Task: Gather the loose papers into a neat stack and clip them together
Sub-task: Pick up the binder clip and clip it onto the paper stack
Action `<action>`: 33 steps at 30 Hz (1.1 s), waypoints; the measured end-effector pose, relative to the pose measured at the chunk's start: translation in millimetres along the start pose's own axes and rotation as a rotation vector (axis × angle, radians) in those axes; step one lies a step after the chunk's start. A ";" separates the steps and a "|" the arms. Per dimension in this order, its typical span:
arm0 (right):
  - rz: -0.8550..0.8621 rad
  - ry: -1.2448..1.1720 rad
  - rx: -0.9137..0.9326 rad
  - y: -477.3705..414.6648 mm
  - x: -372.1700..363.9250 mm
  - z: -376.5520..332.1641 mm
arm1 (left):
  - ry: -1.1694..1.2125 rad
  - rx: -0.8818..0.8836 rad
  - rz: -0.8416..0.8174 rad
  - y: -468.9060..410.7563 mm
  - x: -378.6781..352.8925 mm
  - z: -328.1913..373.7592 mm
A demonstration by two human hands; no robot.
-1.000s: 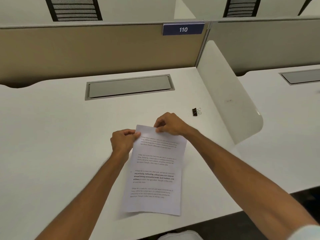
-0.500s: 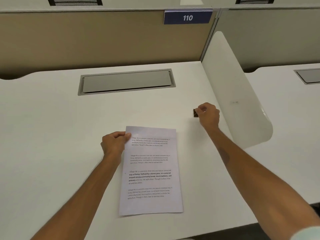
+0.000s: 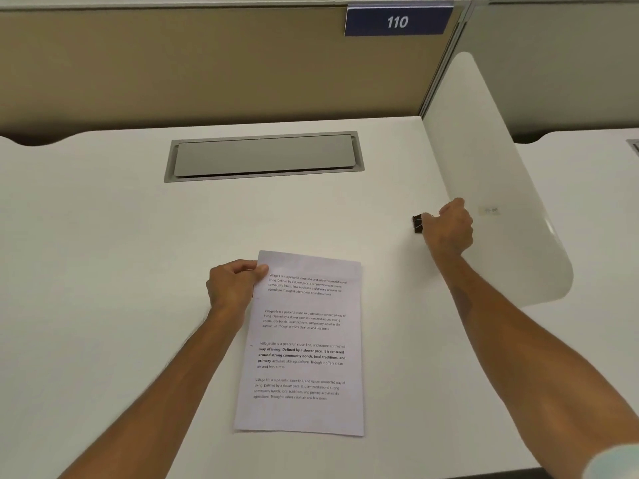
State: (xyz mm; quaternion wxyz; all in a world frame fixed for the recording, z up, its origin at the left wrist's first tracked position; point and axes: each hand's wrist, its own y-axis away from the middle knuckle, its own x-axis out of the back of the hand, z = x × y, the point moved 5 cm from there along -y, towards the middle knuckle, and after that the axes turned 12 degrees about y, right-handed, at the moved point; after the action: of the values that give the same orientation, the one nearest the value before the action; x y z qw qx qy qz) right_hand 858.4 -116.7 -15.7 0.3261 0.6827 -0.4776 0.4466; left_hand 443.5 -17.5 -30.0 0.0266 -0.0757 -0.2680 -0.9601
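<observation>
Papers (image 3: 304, 344) lie squared in one stack on the white desk (image 3: 103, 271), printed with repeated paragraphs beginning "Village life is a peaceful, close-knit…", one partly in bold. At the stack's top left corner the left hand (image 3: 232, 284) pinches the edge, thumb on top. Up and right of the stack, the right hand (image 3: 448, 227) is curled around a black binder clip (image 3: 417, 223). Beyond the stack, a blue sign (image 3: 398, 21) reads "110".

One paper stack (image 3: 304, 340), apparently one clip (image 3: 417, 223)
</observation>
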 end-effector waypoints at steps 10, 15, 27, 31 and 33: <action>-0.176 -0.090 -0.048 -5.9 -5.6 7.0 | -0.007 0.006 -0.013 -1.7 -0.4 -1.4; -0.259 -0.165 -0.041 0.9 -5.6 3.8 | -0.028 0.008 -0.016 -1.9 0.5 -1.6; -0.628 -0.495 0.273 70.8 -14.6 -49.0 | -0.061 -0.029 -0.021 5.5 1.0 3.9; -0.694 -0.434 0.380 95.6 -16.4 -69.7 | -0.065 -0.036 -0.028 7.5 0.1 5.0; -0.717 -0.389 0.442 106.5 -15.6 -80.7 | -0.074 -0.043 -0.024 8.2 -0.1 5.8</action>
State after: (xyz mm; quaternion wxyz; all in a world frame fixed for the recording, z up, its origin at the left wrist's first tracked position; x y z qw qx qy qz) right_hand 731.6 -75.9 3.3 0.2110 0.9290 -0.1569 0.2604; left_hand 445.1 -21.5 -21.0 0.0036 -0.1083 -0.2492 -0.9624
